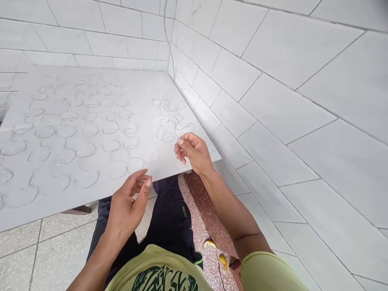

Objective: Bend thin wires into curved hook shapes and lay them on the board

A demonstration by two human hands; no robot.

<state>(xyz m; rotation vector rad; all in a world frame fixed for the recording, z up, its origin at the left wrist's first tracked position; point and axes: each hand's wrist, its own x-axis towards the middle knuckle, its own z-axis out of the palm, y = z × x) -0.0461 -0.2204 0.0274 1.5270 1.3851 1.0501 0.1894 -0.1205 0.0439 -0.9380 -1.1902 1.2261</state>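
Observation:
My right hand is over the right end of a white tabletop, thumb and forefinger pinched together. Whatever is between those fingertips is too fine to make out. Just beyond it lies a loose tangle of thin, curved, wire-like strands. My left hand hovers at the table's front edge, fingers loosely bent and the thumb a little apart from them, with nothing visible in it. Left of both hands, several similar curved strands lie spread in rough rows across the board.
White tiled walls meet behind and to the right of the table. A cable hangs down the corner. Below are a speckled floor, a reddish-brown ledge and small yellow pieces beside my legs.

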